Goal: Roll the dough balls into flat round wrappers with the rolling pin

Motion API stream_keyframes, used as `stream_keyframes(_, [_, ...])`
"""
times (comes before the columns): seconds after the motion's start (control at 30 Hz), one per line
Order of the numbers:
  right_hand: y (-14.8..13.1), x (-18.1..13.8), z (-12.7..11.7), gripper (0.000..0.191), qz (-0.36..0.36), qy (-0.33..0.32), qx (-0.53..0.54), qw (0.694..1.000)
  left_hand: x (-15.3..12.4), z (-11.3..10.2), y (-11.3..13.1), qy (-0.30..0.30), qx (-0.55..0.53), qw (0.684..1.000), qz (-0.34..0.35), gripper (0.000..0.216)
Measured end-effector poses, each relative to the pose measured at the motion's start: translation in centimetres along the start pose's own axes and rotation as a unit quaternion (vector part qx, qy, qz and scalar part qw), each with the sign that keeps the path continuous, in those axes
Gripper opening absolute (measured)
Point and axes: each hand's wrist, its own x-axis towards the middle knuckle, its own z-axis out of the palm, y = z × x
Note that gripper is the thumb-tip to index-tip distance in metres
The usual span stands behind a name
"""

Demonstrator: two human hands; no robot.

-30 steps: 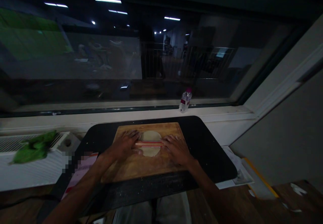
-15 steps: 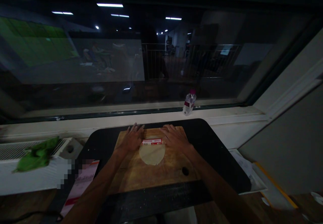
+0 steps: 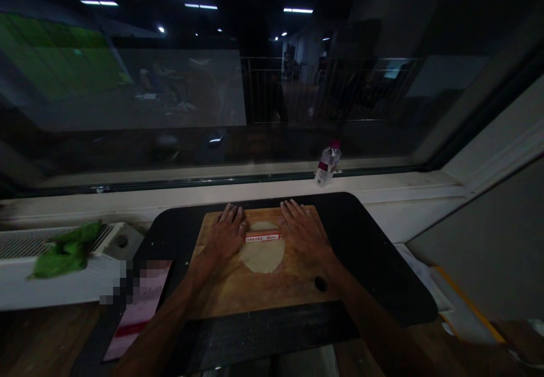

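A thin round of pale dough (image 3: 262,257) lies on a wooden cutting board (image 3: 225,302). Across its far part sits a rolling pin (image 3: 262,237) with a red and white label, and a strip of dough shows beyond it. My left hand (image 3: 226,231) rests flat over the pin's left end, fingers stretched forward. At the right end my right hand (image 3: 302,229) lies the same way, palm down with fingers extended. Both pin ends are hidden under the hands.
The board lies on a black table (image 3: 374,263) by a windowsill. A clear bottle (image 3: 327,166) with a pink cap stands on the sill. At left are a pink packet (image 3: 142,303) and a green cloth (image 3: 66,255) on a white radiator (image 3: 42,295).
The rolling pin has come back toward me from the dough's far edge, with its label turned. Both hands moved with it, and my view has shifted slightly.
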Motion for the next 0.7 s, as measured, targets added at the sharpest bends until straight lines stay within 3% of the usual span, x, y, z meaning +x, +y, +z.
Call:
stream_keyframes(0.3, [-1.4, -2.6, -1.2, 0.056, -0.001, -0.013, 0.015, 1.0, -5.0, -1.9, 2.8, 0.006, -0.006, 0.999, -0.041, 0.061])
stream_keyframes(0.7, [-2.7, -4.6, -2.1, 0.056, 0.009, 0.004, -0.011, 1.0, -11.2, -0.9, 6.2, 0.106, -0.021, 0.994, -0.034, 0.062])
